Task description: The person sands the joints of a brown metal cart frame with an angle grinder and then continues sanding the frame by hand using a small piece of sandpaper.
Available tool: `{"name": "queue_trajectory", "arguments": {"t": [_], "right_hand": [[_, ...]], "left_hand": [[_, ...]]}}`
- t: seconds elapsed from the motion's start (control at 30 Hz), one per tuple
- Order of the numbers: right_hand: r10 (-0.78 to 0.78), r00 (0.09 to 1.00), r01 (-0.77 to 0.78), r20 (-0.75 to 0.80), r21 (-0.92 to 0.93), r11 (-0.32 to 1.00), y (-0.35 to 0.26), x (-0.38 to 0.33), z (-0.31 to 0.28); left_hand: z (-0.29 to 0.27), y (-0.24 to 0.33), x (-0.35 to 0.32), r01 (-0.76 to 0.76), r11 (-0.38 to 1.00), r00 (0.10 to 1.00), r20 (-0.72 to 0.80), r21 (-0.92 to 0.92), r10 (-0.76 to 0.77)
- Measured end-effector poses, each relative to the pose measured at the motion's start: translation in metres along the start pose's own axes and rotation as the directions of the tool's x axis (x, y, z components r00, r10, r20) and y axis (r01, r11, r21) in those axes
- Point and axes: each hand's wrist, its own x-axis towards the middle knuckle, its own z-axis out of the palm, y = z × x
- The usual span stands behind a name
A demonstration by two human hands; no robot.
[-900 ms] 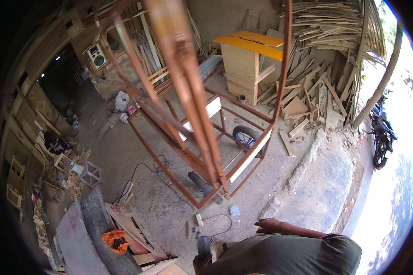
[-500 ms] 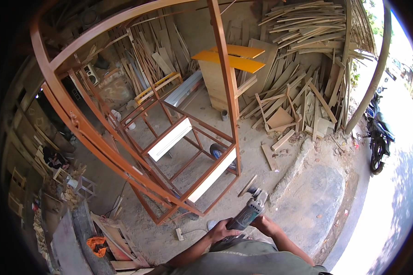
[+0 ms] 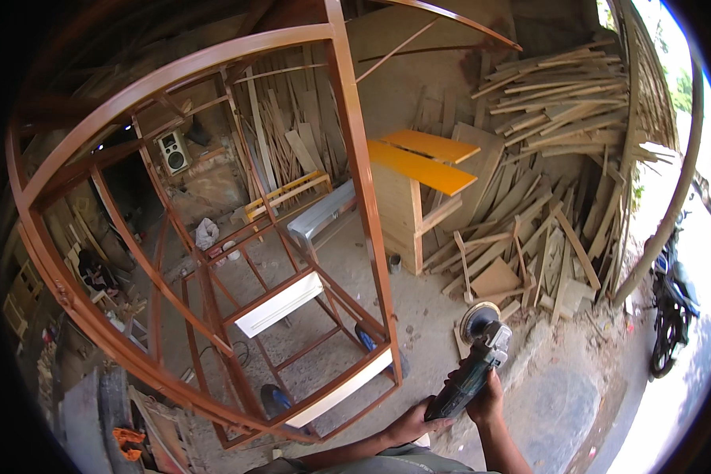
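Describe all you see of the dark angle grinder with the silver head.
The dark, greenish angle grinder has a long body, a silver, metal-looking head and a round, dark disc with a paler rim. It is held aslant, disc end pointing away from the person, right of and apart from the reddish-brown, metal-looking frame. The bare left hand grips its rear; the bare right hand holds its right side.

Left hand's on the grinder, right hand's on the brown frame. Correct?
Not quite: the head view shows the right hand on the grinder, not on the brown frame. The left hand is on the grinder, as you said.
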Motion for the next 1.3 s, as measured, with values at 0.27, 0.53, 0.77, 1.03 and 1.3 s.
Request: {"name": "queue_trajectory", "arguments": {"t": [0.27,0.53,0.77,1.03,1.3], "right_hand": [[0.128,0.991,-0.126,-0.044,0.041,0.991,0.003,0.224,-0.074],[0.347,0.937,-0.346,0.047,-0.036,0.938,0.014,0.397,-0.067],[0.384,0.865,-0.303,0.323,-0.274,0.913,0.015,0.538,-0.04],[0.21,0.689,0.035,0.694,-0.321,0.946,-0.025,0.691,0.06],[-0.18,0.397,0.365,0.9,0.025,0.931,-0.054,0.73,0.232]], "left_hand": [[-0.042,-0.002,0.187,-0.093,0.982,0.939,-0.313,0.162,0.14],[-0.101,0.005,0.305,0.184,0.942,0.747,-0.663,0.279,0.051],[-0.138,0.029,0.405,0.346,0.858,0.516,-0.841,0.38,0.164],[-0.131,0.196,0.333,0.851,0.352,-0.204,-0.373,0.389,0.905],[-0.179,0.221,0.302,0.647,0.713,-0.594,-0.409,0.27,0.693]]}}
